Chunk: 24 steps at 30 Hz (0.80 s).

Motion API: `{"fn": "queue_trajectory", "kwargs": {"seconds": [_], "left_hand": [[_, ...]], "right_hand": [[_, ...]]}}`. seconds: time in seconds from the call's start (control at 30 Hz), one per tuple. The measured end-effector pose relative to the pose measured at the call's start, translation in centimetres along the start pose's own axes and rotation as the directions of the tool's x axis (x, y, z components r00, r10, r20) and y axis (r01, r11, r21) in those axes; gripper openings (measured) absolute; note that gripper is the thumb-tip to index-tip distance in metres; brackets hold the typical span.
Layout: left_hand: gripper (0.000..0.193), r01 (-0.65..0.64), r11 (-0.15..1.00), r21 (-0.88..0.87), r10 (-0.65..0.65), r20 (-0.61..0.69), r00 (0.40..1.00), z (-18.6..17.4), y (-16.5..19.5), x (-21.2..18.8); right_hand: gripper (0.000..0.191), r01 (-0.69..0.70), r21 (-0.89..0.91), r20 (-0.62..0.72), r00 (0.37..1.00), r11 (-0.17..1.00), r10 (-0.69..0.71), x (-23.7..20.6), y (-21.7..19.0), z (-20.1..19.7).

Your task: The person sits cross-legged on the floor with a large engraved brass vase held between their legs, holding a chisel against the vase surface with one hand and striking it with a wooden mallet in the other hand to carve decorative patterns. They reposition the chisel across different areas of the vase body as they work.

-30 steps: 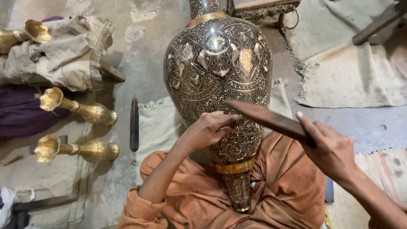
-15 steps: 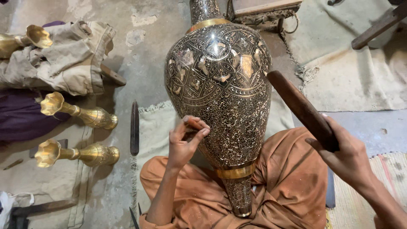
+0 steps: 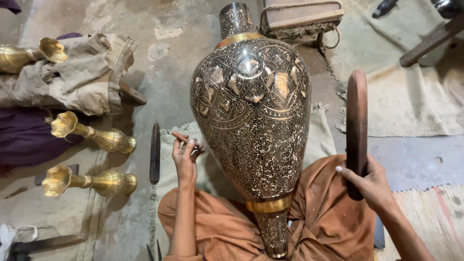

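Observation:
A large engraved brass vase [image 3: 251, 125] lies across my lap in orange cloth, neck pointing away. My left hand [image 3: 185, 159] is lifted just left of the vase, fingers pinched on a small thin tool [image 3: 180, 137], not touching the metal. My right hand [image 3: 369, 181] grips the lower end of a dark wooden mallet [image 3: 356, 121], held upright to the right of the vase and apart from it.
Two small brass trumpet-mouthed vases [image 3: 92, 135] [image 3: 87, 180] lie on the floor at left, a third [image 3: 29, 54] by a heap of beige cloth [image 3: 82, 77]. A dark metal file [image 3: 154, 152] lies beside my left knee. Mats and a wooden block [image 3: 302, 17] sit beyond.
My left hand has come off the vase and moved left. My right hand has swung the mallet away from the vase to upright at the right.

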<state>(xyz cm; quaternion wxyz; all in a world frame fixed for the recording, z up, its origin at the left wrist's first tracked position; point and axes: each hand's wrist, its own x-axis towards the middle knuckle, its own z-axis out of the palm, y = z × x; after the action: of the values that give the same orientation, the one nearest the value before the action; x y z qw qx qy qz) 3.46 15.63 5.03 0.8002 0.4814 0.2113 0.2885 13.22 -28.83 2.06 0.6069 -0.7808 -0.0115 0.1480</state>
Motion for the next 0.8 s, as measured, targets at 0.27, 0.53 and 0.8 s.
{"fn": "queue_trajectory", "kwargs": {"seconds": [0.27, 0.53, 0.8], "left_hand": [[0.021, 0.281, 0.875, -0.394, -0.343, -0.096, 0.934, 1.5, -3.6, 2.2], [0.044, 0.308, 0.931, -0.197, -0.312, 0.012, 0.950, 4.6, -4.8, 2.1], [0.053, 0.529, 0.838, -0.136, -0.542, -0.099, 0.834, 3.2, -7.8, 2.1]], "right_hand": [[0.049, -0.105, 0.528, 0.185, 0.983, 0.842, 0.006, 2.6, -1.8, 2.5], [0.066, -0.133, 0.758, 0.268, 0.956, 0.638, -0.119, 5.9, -4.4, 5.9], [0.092, -0.115, 0.691, 0.199, 0.979, 0.714, -0.034, 8.2, -5.7, 7.6]]}}
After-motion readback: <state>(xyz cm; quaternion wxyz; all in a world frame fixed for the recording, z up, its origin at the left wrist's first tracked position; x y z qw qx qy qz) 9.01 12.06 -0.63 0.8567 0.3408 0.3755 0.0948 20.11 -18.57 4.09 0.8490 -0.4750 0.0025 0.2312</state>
